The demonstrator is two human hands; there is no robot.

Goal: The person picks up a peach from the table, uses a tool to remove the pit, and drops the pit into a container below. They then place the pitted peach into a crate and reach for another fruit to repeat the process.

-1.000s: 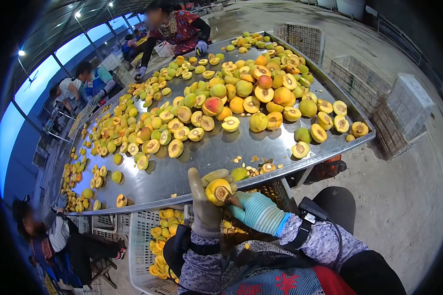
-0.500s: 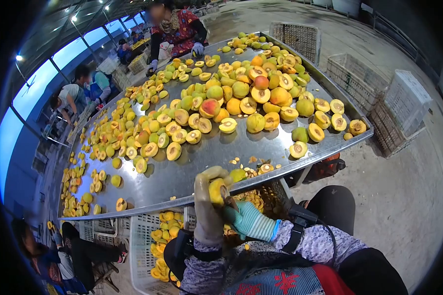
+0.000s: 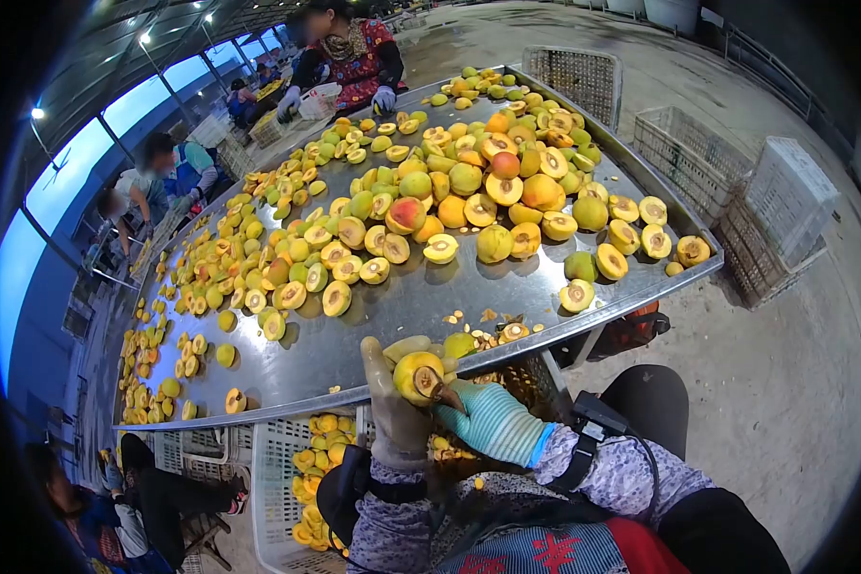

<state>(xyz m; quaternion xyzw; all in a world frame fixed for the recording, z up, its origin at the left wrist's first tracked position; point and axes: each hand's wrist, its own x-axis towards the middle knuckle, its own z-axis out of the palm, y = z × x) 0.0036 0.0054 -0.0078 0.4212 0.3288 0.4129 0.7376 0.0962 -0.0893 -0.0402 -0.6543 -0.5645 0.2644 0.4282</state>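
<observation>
My left hand (image 3: 393, 407), in a pale glove, is closed around a halved yellow peach (image 3: 413, 375). Its cut face with the brown pit is turned up and towards my right hand (image 3: 496, 423). That hand wears a teal striped glove and grips a short brown pitting tool (image 3: 447, 393), whose end touches the fruit beside the pit; most of the tool is hidden. Just beyond my left hand, another greenish peach (image 3: 459, 344) and loose pits (image 3: 489, 336) lie at the table's near edge.
Many halved peaches (image 3: 483, 209) are spread over the metal table (image 3: 392, 320). A white crate (image 3: 273, 478) of peach pieces stands below its edge, beside a dark bin (image 3: 536, 383). Stacked crates (image 3: 784, 206) stand right. Co-workers (image 3: 364, 67) are at the far side and left.
My left hand has shifted slightly down and turned, so the peach's cut face now shows. The far co-worker's hand has moved from the table's edge to a white basket.
</observation>
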